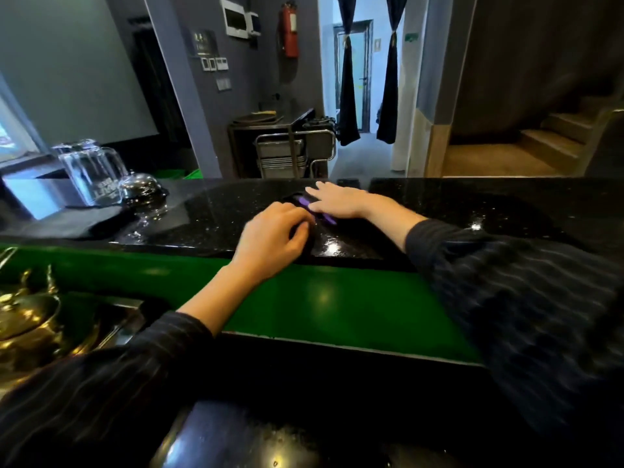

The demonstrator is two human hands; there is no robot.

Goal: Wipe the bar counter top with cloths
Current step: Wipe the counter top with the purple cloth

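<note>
A purple cloth [315, 209] lies on the black, speckled tabletop [216, 214], near its middle and toward the far edge. Only a thin strip of it shows, blurred, running from upper left to lower right beneath the right hand [337, 201]; that slant is its long axis as far as can be told. The right hand lies flat on the cloth, palm down, fingers stretched out and pointing left, so its grip is fully spread and presses rather than clasps. Just beside it, nearer the front edge, the left hand [275, 238] is curled with fingers bent under; something dark seems bunched beneath them, but whether this grip has hold of a second cloth cannot be told. Both forearms come out of dark striped sleeves [506, 282].

At the left end of the tabletop stand clear glass mugs [89, 173], upside down and holding nothing, set on a dark mat [84, 221]. Just right of them sits a shiny metal dome [141, 187]. Below the tabletop runs a green panel [337, 309], and at lower left a brass pot [27, 319] stands on a lower surface; its inside is not visible. Beyond the bar, a metal cart [287, 153] stands by the wall and a red fire extinguisher [289, 30] hangs above.
</note>
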